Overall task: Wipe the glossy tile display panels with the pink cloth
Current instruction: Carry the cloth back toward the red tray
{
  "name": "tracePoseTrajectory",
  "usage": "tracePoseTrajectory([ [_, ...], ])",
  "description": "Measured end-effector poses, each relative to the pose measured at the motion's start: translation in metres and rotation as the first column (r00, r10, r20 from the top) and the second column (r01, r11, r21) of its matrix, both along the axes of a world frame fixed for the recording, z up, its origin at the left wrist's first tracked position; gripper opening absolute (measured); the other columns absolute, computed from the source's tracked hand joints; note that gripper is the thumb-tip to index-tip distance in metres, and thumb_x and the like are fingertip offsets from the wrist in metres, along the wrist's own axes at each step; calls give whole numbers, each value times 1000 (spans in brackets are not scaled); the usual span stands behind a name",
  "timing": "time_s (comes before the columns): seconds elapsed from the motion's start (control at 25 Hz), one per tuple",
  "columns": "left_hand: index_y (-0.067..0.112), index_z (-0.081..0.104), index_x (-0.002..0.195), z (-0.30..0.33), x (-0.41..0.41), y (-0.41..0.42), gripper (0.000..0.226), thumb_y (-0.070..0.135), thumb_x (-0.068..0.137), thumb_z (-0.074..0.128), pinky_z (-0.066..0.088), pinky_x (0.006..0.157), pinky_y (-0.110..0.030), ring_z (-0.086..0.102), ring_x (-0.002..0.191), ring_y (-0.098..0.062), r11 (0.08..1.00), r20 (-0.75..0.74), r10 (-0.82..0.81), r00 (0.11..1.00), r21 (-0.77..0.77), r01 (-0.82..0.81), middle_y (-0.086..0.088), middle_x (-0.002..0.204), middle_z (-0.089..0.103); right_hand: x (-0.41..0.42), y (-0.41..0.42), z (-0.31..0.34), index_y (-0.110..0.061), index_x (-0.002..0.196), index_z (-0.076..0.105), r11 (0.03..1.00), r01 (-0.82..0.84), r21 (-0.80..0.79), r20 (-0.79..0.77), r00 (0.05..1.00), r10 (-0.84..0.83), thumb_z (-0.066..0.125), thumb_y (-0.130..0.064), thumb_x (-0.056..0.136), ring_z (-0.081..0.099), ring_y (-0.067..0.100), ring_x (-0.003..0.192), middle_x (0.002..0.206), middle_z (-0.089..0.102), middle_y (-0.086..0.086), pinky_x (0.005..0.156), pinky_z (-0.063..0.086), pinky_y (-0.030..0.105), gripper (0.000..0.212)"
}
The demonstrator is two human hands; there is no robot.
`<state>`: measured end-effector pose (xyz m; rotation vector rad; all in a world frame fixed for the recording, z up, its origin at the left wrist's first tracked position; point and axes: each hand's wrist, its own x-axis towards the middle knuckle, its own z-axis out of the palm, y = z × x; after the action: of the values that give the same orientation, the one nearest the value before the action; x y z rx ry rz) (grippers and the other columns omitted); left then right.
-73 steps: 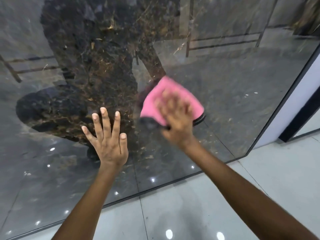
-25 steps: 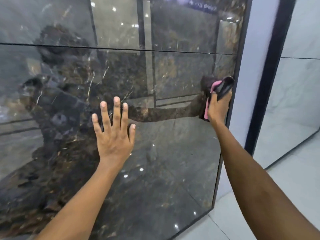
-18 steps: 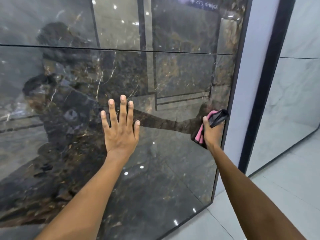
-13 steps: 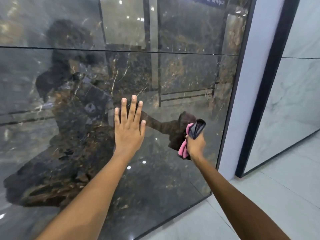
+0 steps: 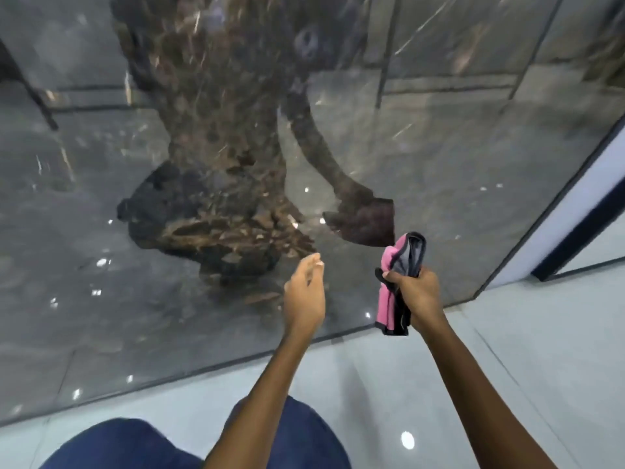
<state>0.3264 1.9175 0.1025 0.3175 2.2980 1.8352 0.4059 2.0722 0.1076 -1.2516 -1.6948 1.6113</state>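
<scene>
Holding the pink cloth (image 5: 397,282) bunched in the right hand (image 5: 417,291), lower centre-right of frame, just off the glossy tile panel (image 5: 439,157), grip closed round its middle, probably to refold before another pass. Hovering beside it, left hand (image 5: 304,292) loose and empty, likely ready to help.

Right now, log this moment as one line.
right hand grips pink cloth, bunched, off the panel | left hand open, off the panel | dark glossy panel untouched
</scene>
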Motion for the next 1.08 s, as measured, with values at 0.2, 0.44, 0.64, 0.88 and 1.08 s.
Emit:
tracePoseTrajectory([
  [0.2, 8, 62, 126, -7, 5, -38, 29, 17, 102, 48, 34, 90, -13, 53, 108, -8, 998, 330, -30, 944, -37, 44, 3, 119, 61, -25, -42, 9, -13, 75, 62, 990, 8, -140, 101, 995, 6, 74, 5, 77, 59, 19, 69, 81, 64, 7, 67, 51, 31, 22],
  [0.44, 17, 62, 104, 71, 23, -94, 15, 16, 102, 48, 38, 91, -22, 55, 102, -17, 991, 548, 118, 828, -112, -67, 2, 105, 60, -24, -100, 81, -9, 88, 60, 967, -126, -222, 379, 903, 204, 71, 1, 78, 59, 24, 74, 87, 62, 9, 60, 48, 26, 17],
  [0.64, 6, 65, 114, 161, 53, -135, 23, 13, 100, 48, 39, 109, -40, 57, 117, -27, 976, 634, 215, 743, -129, -173, -9, 122, 64, -4, -136, 190, -11, 81, 57, 931, -263, -253, 416, 839, 350, 70, 2, 81, 53, 9, 59, 72, 57, -1, 43, 40, 13, 18],
  [0.88, 28, 61, 87, 357, 98, -196, 24, 16, 101, 45, 41, 93, -31, 58, 104, -24, 938, 650, 308, 695, -84, -337, -5, 110, 65, 35, -183, 375, -13, 79, 62, 852, -443, -278, 377, 765, 521, 72, 0, 77, 57, 18, 65, 76, 62, 3, 54, 48, 19, 16],
  [1.08, 27, 63, 96, 499, 170, -253, 24, 13, 100, 44, 43, 99, -33, 59, 103, -19, 863, 581, 425, 694, -30, -504, -3, 110, 67, 81, -249, 498, -14, 80, 64, 728, -626, -280, 271, 676, 685, 77, -2, 75, 58, 12, 61, 74, 64, 1, 55, 48, 18, 19],
])
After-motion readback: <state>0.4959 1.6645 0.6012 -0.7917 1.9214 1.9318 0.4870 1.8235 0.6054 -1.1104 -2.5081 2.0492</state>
